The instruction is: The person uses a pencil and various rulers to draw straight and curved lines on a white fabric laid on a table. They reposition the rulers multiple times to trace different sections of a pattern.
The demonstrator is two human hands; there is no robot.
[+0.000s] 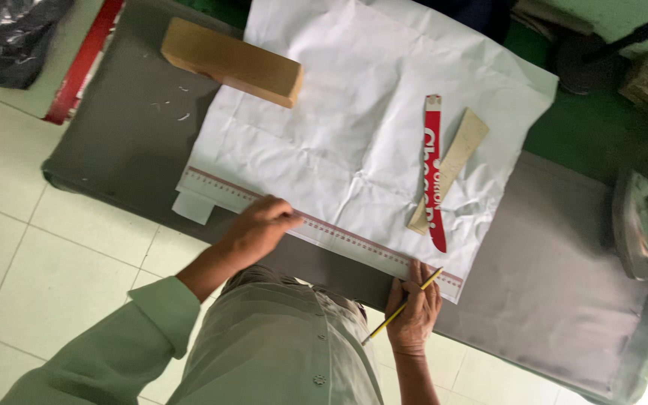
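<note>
I see a creased white sheet of paper (369, 112) spread over the grey cloth-covered worktop (556, 300), with a long clear ruler (324, 229) along its near edge, a rectangular wooden block (232, 61) on its far corner, and a red strip (434, 169) beside a flat curved wooden template (451, 169). My left hand (258, 229) presses flat-fingered on the ruler, while my right hand (414, 311) has its fingers closed around a yellow pencil (401, 307) at the ruler's right end. Pale floor tiles (31, 262) lie below, green floor beyond.

Black bag (9, 34) cut off at top-left edge; iron (643, 225) partly beyond right edge
</note>
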